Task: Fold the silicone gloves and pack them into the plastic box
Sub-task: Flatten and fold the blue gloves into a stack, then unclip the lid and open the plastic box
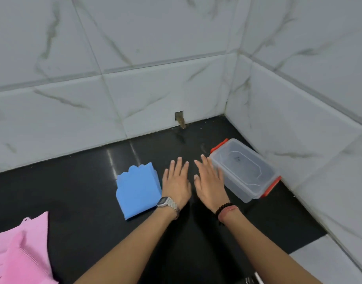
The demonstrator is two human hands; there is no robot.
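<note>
- Nothing is gripped: the left hand [177,182] and the right hand [209,181] are held flat, side by side, fingers straight and spread, above the black countertop [83,191]; whether the palms touch the surface cannot be told.
- A blue silicone glove [138,193] is seen folded into a compact block, lying just beside the left hand (its scalloped edge points towards the tiled wall [135,78]).
- A pink silicone glove [22,253] is seen at the lower left edge, well apart from the hands, spread out and seemingly not yet folded; it is partly cut off by the frame.
- The clear plastic box [245,171] with red clips is placed near the corner, just beside the right hand; no lid is seen, and nothing appears to be packed in it.
- Progress is judged as early: one glove folded, none packed; the pink glove is left to be folded, and both are left to be placed in the box.
</note>
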